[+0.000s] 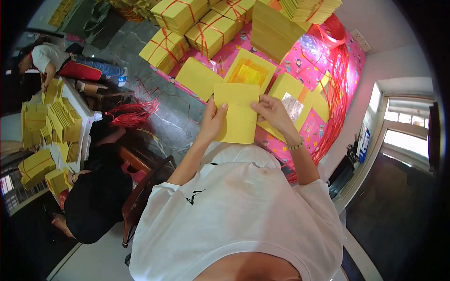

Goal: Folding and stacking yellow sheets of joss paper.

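Observation:
A yellow paper sheet (238,119) is held up in front of my lap, its broad face toward me. My left hand (213,121) grips its left edge, thumb on the face and fingers behind. At the upper right edge, my right hand (274,112) pinches the sheet between thumb and bent fingers; a beaded bracelet circles that wrist. Just beyond the sheet lies a yellow paper with an orange and gold panel (253,71). To its right is a yellow paper with a silver patch (293,107), and to its left a plain yellow sheet (199,77).
A pink patterned cloth (309,133) covers the work surface. Red-tied yellow paper bundles (213,33) stand at the back. Long red strips (333,98) hang down its right side. At left, two people sit by a white table (86,119) with yellow stacks; red strips (133,112) lie nearby.

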Motion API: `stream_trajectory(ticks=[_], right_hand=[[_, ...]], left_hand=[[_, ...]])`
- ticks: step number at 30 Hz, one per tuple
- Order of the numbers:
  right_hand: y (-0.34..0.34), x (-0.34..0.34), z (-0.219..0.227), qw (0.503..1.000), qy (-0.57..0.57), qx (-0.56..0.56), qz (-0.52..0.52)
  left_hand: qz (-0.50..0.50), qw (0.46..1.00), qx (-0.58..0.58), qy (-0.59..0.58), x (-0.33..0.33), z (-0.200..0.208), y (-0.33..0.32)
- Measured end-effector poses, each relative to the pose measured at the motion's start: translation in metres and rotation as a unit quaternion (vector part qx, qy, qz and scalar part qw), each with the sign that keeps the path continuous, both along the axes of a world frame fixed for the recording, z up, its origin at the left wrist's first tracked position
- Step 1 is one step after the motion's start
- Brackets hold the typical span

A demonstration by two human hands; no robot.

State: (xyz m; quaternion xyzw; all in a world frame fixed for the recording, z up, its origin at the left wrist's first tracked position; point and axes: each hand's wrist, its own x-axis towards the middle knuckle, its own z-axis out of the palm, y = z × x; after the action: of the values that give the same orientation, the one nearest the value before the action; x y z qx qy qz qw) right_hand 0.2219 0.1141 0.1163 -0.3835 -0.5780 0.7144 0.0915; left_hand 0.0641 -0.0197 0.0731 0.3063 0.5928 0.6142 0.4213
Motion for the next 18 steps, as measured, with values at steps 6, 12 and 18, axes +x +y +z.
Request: stream_trajectory(ticks=[6,12,18], right_hand=[[-0.01,-0.013,-0.009,0.999,0.013,-0.027,0.041],[-0.013,-0.027,-0.029,0.988,-0.052,-0.049,0.139],[-0.005,-0.06,-0.049,0.992,-0.009,-0.02,0.126]], left_hand=[[0.043,0.995,-0.018,-0.088,-0.004,-0.005,-0.011],[0.135,0.971,-0.034,-0.193,-0.015,-0.017,-0.021],[0.204,0.951,-0.032,-0.231,-0.03,-0.036,-0.017]])
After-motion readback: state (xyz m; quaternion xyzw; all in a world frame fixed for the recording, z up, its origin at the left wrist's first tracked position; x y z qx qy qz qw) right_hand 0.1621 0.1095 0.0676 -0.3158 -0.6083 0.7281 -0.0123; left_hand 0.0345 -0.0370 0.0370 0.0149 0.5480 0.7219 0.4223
